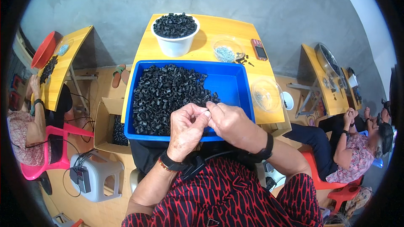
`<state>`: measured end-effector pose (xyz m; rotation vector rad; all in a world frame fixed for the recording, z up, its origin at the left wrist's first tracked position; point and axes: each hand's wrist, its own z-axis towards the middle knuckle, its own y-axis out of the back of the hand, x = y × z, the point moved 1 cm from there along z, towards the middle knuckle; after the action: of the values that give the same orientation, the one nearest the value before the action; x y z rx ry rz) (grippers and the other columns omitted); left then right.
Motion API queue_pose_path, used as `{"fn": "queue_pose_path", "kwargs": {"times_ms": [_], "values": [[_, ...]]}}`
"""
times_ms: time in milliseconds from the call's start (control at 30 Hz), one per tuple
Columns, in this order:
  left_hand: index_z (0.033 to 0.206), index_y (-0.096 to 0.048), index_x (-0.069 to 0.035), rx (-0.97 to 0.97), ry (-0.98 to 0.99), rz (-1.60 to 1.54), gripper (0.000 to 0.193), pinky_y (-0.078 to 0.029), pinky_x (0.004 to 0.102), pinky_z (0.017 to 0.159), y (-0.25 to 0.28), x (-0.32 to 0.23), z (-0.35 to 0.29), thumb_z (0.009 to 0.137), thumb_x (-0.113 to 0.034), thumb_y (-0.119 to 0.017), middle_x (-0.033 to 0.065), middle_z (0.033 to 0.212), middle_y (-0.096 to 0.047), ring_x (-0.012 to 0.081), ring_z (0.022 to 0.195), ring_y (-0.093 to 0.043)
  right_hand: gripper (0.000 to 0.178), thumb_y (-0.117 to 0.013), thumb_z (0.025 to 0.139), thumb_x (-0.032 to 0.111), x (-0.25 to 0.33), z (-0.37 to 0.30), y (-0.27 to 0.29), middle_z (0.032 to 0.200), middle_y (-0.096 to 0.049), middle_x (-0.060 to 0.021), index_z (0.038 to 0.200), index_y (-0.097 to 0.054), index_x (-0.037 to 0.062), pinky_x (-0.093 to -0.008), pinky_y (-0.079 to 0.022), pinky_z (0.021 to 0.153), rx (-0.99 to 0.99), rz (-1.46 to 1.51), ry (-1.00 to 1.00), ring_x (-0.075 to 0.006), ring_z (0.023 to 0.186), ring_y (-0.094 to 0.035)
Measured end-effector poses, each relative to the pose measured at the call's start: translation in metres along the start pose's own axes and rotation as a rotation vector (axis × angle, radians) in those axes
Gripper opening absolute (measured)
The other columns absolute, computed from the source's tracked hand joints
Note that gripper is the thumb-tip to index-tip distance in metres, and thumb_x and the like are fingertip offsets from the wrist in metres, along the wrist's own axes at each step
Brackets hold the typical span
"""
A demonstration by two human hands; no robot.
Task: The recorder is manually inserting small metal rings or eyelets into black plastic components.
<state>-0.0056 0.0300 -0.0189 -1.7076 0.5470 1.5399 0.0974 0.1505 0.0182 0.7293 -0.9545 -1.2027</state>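
My left hand (188, 125) and my right hand (229, 122) meet fingertip to fingertip above the front edge of a blue tray (229, 77). Both are closed in a pinch; whatever lies between the fingers is too small and covered to make out. Small black plastic clips (164, 96) heap up over the left and middle of the tray, while its right part shows bare blue bottom. Behind it, a white bucket (174, 47) is filled to the top with similar black pieces.
On the yellow table (235, 27) stand a clear bowl of small silvery screws (224, 53), another clear bowl (267, 96) and a red phone (259, 49). A cardboard box (108, 120) and grey stool (99, 174) are at left. Other people sit at side tables left and right.
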Motion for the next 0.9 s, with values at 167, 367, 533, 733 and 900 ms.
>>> {"fn": "queue_pose_path", "kwargs": {"times_ms": [167, 367, 533, 733, 900], "values": [[0.089, -0.065, 0.004, -0.018, -0.039, -0.004, 0.005, -0.053, 0.0240, 0.068, 0.002, 0.003, 0.000, 0.092, 0.000, -0.065, 0.0070, 0.081, -0.069, 0.0096, 0.072, -0.063, 0.038, -0.068, 0.088, 0.015, 0.001, 0.004, 0.003, 0.081, -0.063, -0.0167, 0.113, -0.058, -0.0109, -0.0377, -0.055, 0.059, 0.009, 0.028, 0.008, -0.0310, 0.070, -0.067], [0.089, -0.066, 0.003, -0.002, -0.022, -0.126, 0.004, -0.052, 0.0237, 0.068, -0.001, 0.002, 0.002, 0.092, 0.001, -0.064, 0.0074, 0.084, -0.070, 0.0092, 0.074, -0.064, 0.036, -0.069, 0.087, 0.015, -0.002, 0.005, 0.007, 0.083, -0.064, -0.0170, 0.113, -0.059, -0.0093, -0.0396, -0.055, 0.063, 0.046, 0.053, 0.004, -0.0324, 0.074, -0.067], [0.097, -0.063, -0.001, -0.111, -0.086, -0.276, 0.006, -0.055, 0.0272, 0.072, 0.006, -0.006, 0.001, 0.094, -0.004, -0.066, 0.0128, 0.090, -0.072, 0.0143, 0.076, -0.067, 0.045, -0.079, 0.081, 0.022, -0.027, 0.017, 0.019, 0.090, -0.069, -0.0192, 0.113, -0.063, -0.0045, -0.0371, -0.055, 0.071, 0.127, 0.580, -0.330, -0.0327, 0.080, -0.070], [0.107, -0.061, -0.004, -0.566, -0.504, -0.156, 0.014, -0.053, 0.0276, 0.071, 0.055, -0.044, 0.009, 0.094, -0.007, -0.065, 0.0113, 0.097, -0.069, 0.0123, 0.078, -0.062, 0.015, -0.064, 0.086, 0.005, -0.064, 0.008, 0.002, 0.092, -0.067, -0.0217, 0.099, -0.068, -0.0033, -0.0433, -0.054, 0.076, 0.194, 0.277, -0.152, -0.0397, 0.086, -0.066], [0.112, -0.062, -0.005, -0.891, -0.654, -0.095, 0.021, -0.045, 0.0219, 0.070, 0.141, -0.042, -0.004, 0.093, -0.010, -0.068, 0.0012, 0.094, -0.064, 0.0084, 0.079, -0.057, 0.011, -0.063, 0.084, 0.004, -0.056, 0.010, -0.004, 0.089, -0.062, -0.0193, 0.093, -0.066, -0.0005, -0.0464, -0.052, 0.077, 0.435, 0.208, -0.112, -0.0389, 0.090, -0.062]]}}
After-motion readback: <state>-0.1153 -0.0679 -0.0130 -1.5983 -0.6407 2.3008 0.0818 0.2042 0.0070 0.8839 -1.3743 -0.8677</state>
